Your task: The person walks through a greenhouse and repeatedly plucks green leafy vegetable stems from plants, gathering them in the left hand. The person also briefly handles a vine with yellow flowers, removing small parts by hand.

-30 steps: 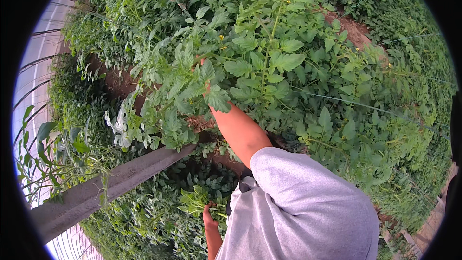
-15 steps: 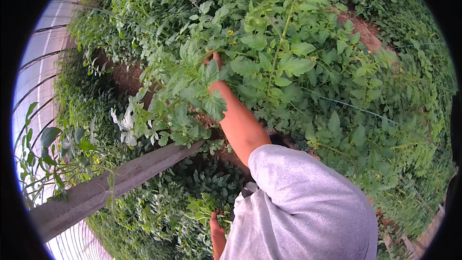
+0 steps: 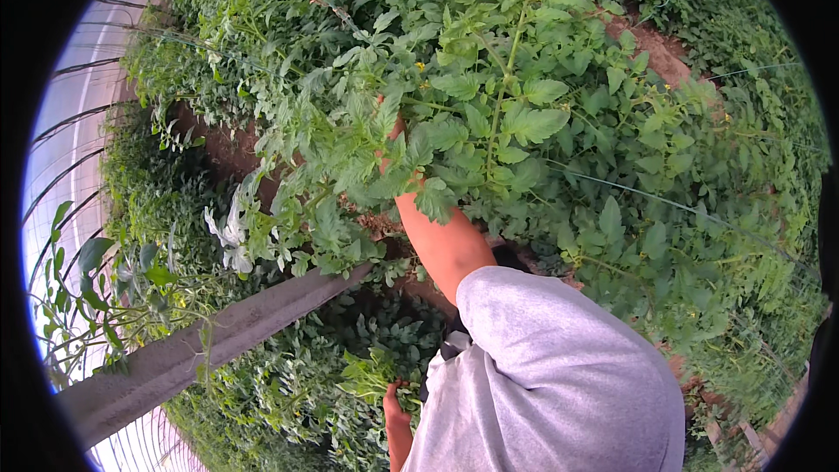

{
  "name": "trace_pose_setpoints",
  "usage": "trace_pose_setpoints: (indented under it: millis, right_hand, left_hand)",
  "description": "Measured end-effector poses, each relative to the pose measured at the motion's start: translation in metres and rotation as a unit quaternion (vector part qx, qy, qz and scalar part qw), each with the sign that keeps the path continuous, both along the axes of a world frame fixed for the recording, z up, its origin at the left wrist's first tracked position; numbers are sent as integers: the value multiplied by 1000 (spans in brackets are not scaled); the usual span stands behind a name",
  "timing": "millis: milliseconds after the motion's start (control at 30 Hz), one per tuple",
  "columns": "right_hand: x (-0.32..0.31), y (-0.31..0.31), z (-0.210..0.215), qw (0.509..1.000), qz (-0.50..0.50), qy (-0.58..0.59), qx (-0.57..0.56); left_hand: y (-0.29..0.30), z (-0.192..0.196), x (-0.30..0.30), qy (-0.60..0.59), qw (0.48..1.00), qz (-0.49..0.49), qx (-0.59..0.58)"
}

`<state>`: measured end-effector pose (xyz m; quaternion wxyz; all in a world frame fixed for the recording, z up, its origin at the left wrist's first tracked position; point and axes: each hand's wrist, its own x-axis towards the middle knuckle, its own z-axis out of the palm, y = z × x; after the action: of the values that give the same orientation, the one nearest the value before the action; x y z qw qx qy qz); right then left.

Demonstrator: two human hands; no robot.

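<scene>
My right arm stretches forward out of a grey short sleeve (image 3: 559, 341) into leafy tomato plants (image 3: 533, 122). Leaves cover most of my right hand (image 3: 391, 127); only bits of skin show beside a green stem, so its fingers cannot be made out. A serrated leafy shoot (image 3: 350, 140) hangs over the wrist and forearm. Low in the view, left of my body, my left hand (image 3: 396, 406) is closed around a bunch of light green shoots (image 3: 369, 376). Some of its fingers are hidden by the leaves.
A grey concrete post (image 3: 218, 323) slants in from the lower left. Thin green strings (image 3: 682, 205) run through the plants. Pale, whitish leaves (image 3: 229, 236) hang near the post. Brown soil (image 3: 229, 147) shows between rows, and curved hoops (image 3: 74, 114) line the clear plastic wall.
The leafy shoot at my right hand has swung right and now covers more of the hand and forearm. My left hand keeps its bunch in nearly the same place.
</scene>
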<state>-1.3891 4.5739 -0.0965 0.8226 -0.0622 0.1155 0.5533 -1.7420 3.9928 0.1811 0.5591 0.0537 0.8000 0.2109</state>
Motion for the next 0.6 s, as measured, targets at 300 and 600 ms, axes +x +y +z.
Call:
trace_pose_setpoints:
  millis: [300, 600]
  right_hand:
    - [4, -23, 66, 978, -31, -81, -188]
    - [11, -18, 64, 995, -36, -96, 2]
  left_hand:
    - [-16, -23, -26, -60, 995, 70, -41]
    - [-21, -53, -49, -113, 987, 98, -66]
